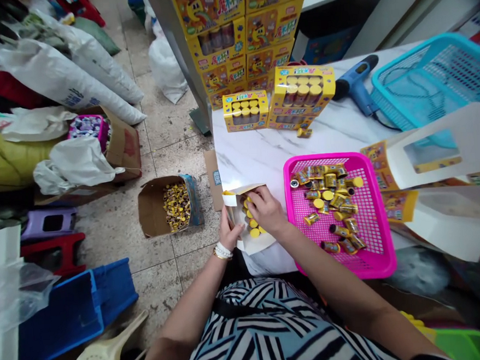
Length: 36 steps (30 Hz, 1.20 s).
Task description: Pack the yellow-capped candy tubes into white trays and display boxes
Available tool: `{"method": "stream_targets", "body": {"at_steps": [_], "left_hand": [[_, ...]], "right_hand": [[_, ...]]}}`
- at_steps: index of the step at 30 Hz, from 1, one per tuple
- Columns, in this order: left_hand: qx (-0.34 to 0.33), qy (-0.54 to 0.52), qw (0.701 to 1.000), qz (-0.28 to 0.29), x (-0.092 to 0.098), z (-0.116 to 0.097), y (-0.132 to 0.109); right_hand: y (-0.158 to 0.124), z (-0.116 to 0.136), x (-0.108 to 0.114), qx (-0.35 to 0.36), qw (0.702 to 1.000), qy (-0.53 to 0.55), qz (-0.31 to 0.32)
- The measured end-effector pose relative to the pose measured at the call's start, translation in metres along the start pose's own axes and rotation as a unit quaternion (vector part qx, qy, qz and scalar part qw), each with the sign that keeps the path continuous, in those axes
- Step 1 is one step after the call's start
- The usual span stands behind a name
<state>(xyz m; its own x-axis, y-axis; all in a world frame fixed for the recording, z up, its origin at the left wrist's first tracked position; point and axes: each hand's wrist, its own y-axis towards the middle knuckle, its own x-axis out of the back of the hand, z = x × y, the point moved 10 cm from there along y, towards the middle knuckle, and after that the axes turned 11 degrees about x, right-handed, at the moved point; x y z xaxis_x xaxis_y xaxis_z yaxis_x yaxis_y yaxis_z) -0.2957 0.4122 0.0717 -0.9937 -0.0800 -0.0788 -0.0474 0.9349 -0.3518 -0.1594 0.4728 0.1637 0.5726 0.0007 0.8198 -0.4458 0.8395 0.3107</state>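
Note:
My left hand grips the left side of a small open white carton at the near edge of the marble table. Rows of yellow-capped tubes show inside the carton. My right hand lies over the carton's top with fingers curled on the tubes; whether it holds one is hidden. A pink mesh basket just right of my hands holds several loose yellow tubes.
Two filled yellow window boxes stand at the table's far side before a stack of yellow cartons. A blue hot-air gun, a cyan basket and flat box blanks lie right. A cardboard box of tubes sits on the floor.

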Motion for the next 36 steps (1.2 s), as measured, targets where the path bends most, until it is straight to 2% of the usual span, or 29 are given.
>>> {"method": "stream_targets", "body": {"at_steps": [6, 8, 10, 12, 14, 16, 18, 19, 21, 23, 26, 29, 31, 32, 34, 36], "left_hand": [[0.004, 0.027, 1.000, -0.001, -0.002, -0.010, 0.005], [0.022, 0.031, 0.999, -0.002, -0.002, -0.009, 0.009], [0.038, 0.018, 0.999, 0.010, -0.003, -0.006, 0.013], [0.047, 0.001, 0.999, 0.013, -0.003, -0.002, 0.018], [0.062, -0.016, 0.998, 0.001, 0.000, 0.003, 0.022], [0.082, -0.037, 0.996, -0.009, 0.001, 0.007, 0.025], [0.101, -0.067, 0.993, -0.003, -0.001, 0.010, 0.026], [0.108, -0.084, 0.991, 0.003, -0.003, 0.010, 0.026], [0.124, -0.120, 0.985, 0.018, -0.008, 0.011, 0.025], [0.144, -0.149, 0.978, 0.027, -0.011, 0.013, 0.023], [0.167, -0.170, 0.971, 0.023, -0.011, 0.017, 0.020], [0.175, -0.175, 0.969, 0.006, -0.007, 0.021, 0.019], [0.171, -0.177, 0.969, -0.004, -0.006, 0.022, 0.019], [0.167, -0.178, 0.970, -0.007, -0.006, 0.022, 0.019], [0.158, -0.179, 0.971, -0.005, -0.007, 0.021, 0.019], [0.149, -0.173, 0.974, -0.004, -0.007, 0.020, 0.019]], "right_hand": [[0.012, -0.010, -0.016, -0.032, 0.995, -0.054, 0.073], [0.012, -0.009, -0.012, -0.026, 0.997, -0.029, 0.062], [0.001, -0.012, 0.007, -0.024, 0.999, 0.015, 0.016], [-0.026, -0.030, 0.039, -0.069, 0.997, 0.018, -0.039], [-0.068, -0.064, 0.067, -0.187, 0.980, -0.053, -0.041], [-0.114, -0.100, 0.081, -0.327, 0.933, -0.146, 0.039], [-0.148, -0.122, 0.075, -0.400, 0.884, -0.190, 0.148], [-0.156, -0.127, 0.068, -0.402, 0.876, -0.196, 0.182], [-0.154, -0.127, 0.050, -0.356, 0.892, -0.197, 0.199], [-0.146, -0.125, 0.039, -0.307, 0.914, -0.205, 0.168], [-0.146, -0.131, 0.044, -0.309, 0.927, -0.190, 0.097], [-0.138, -0.119, 0.073, -0.291, 0.950, -0.110, -0.015], [-0.121, -0.092, 0.091, -0.244, 0.966, -0.021, -0.077], [-0.109, -0.074, 0.094, -0.218, 0.971, 0.034, -0.088], [-0.081, -0.036, 0.081, -0.165, 0.973, 0.150, -0.057], [-0.055, 0.001, 0.058, -0.114, 0.970, 0.213, -0.009]]}}
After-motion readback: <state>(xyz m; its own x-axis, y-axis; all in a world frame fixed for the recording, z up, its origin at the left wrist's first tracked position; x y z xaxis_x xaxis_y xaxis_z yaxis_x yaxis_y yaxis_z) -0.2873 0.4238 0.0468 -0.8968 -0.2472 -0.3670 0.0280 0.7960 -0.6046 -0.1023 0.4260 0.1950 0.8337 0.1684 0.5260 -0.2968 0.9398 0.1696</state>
